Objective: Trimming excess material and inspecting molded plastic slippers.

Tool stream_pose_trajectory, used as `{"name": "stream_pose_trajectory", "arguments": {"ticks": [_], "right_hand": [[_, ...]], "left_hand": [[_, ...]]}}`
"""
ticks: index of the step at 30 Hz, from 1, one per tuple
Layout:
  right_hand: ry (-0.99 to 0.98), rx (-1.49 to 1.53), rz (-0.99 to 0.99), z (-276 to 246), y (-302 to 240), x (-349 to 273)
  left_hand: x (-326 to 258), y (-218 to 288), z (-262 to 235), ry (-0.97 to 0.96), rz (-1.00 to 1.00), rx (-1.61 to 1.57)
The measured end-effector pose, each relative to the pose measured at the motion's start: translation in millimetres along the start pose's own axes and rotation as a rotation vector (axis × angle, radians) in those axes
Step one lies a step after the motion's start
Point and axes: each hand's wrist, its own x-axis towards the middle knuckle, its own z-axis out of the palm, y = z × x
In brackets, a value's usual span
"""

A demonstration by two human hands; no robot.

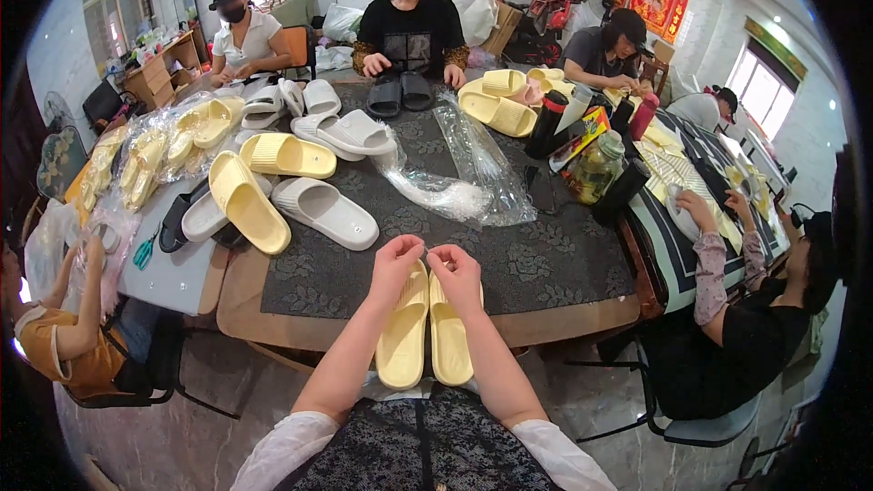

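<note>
A dark, flower-patterned cloth (564, 268) covers most of the brown-edged surface (568, 321), above a glossy grey floor (218, 436). Smooth grey slippers (327, 214) and crinkled clear plastic bags (496, 186) lie at centre. At lower centre, two rounded yellow slippers (402, 345) with ribbed straps sit side by side beneath the left hand (396, 265) and right hand (456, 275), fingertips pinched closed; whether they grip anything thin, I cannot tell.

Six other people (418, 23) by my count, plus two bare hands (397, 265) up front, two yellow slides (401, 345) right below them, two dark slides (384, 96) opposite, one teal-handled scissors (142, 257), one glass jar (596, 169).
</note>
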Motion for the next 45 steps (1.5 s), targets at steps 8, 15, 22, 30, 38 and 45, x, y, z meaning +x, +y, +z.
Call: {"name": "stream_pose_trajectory", "arguments": {"ticks": [8, 15, 22, 30, 38, 45], "right_hand": [[-0.002, 0.068, 0.013, 0, 3, 0], [0.004, 0.022, 0.013, 0, -1, -1], [0.007, 0.037, 0.021, 0, 5, 1], [0.057, 0.131, 0.019, 0, 9, 1], [0.04, 0.151, -0.024, 0, 12, -2], [0.032, 0.127, -0.017, -4, 15, -1]], "left_hand": [[-2, 1, 1, -0.005, -0.032, 0.041], [-1, -4, -1, -0.019, -0.001, 0.047], [-1, -4, 0, -0.03, -0.001, 0.091], [-1, -2, 0, -0.076, 0.035, 0.08], [0, -2, -4, -0.1, -0.092, 0.062], [0, -1, -1, -0.092, 0.018, 0.306]]}}
